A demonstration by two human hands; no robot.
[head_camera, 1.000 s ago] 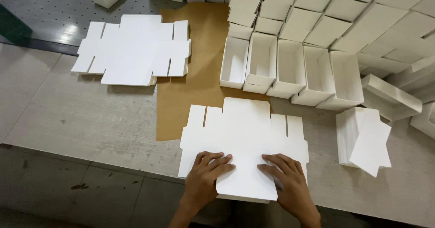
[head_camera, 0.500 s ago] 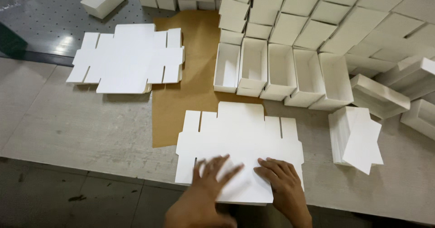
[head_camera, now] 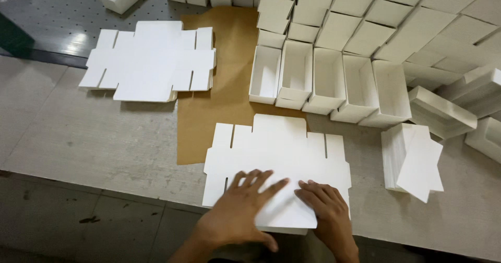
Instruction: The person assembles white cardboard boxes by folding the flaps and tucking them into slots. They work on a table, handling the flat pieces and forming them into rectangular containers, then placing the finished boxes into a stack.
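While the flat white box blank lies at the worktop's near edge, the left hand presses it with fingers spread flat; the right hand rests open-palmed beside, gripping nothing.

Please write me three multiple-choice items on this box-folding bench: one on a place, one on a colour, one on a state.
1. Where does the second stack of flat blanks lie?
A. upper left of the bench
B. under the hands
C. inside an open box

2. What colour is the paper sheet on the bench?
A. blue
B. brown
C. black

3. How are the hands placed?
A. both raised, apart from everything
B. both flat on the near blank
C. each gripping a folded box

Answers: 1 A, it sits far left. 2 B, it is brown. 3 B, the left hand and right hand press the near blank.
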